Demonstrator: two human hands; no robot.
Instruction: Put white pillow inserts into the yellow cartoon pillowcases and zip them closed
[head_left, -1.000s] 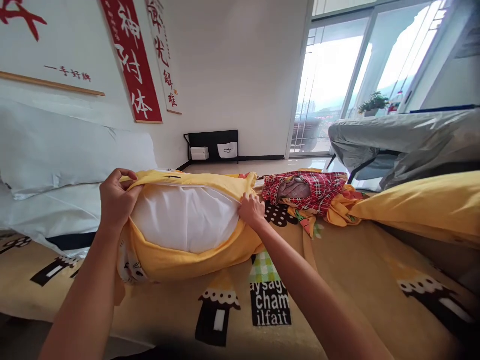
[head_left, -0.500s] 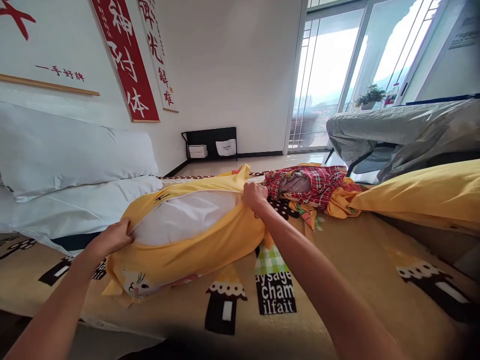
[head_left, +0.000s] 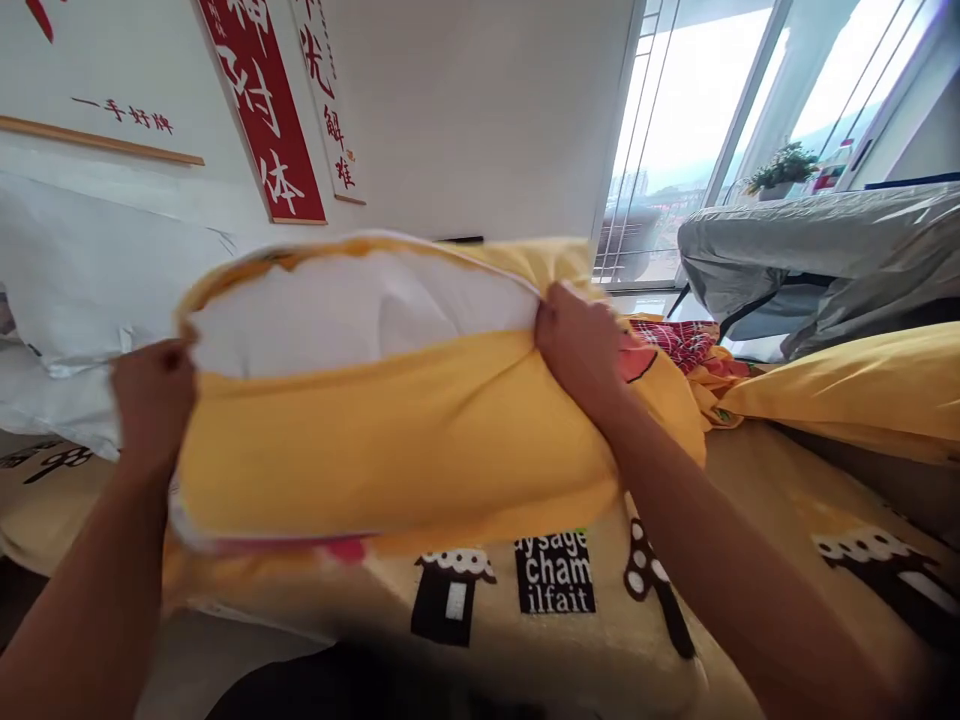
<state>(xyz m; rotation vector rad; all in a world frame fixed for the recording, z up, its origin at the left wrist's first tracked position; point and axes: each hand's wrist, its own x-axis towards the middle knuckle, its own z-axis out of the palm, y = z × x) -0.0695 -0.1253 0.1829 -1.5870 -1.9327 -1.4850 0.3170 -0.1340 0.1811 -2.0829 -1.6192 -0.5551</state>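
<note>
A yellow pillowcase [head_left: 390,440] is held up over the bed, its long opening facing upward. A white pillow [head_left: 360,310] shows inside that opening. My left hand [head_left: 154,395] is closed on the case at the left end of the opening. At the opposite end, my right hand [head_left: 577,335] grips the edge of the opening, fingers wrapped round the cloth. The case is smeared by motion, and its underside is hidden.
The bed has a tan patterned cover [head_left: 660,640]. White pillows [head_left: 90,280] lie to the left. Red plaid cloth [head_left: 679,340] and another yellow pillow [head_left: 862,385] are on the right. Behind them stands a plastic-covered piece of furniture [head_left: 795,235] near the glass door [head_left: 690,110].
Both hands have lifted the pillowcase with the pillow off the bed, stretching its opening out. It now hides part of the plaid cloth and most of the black stand by the wall.
</note>
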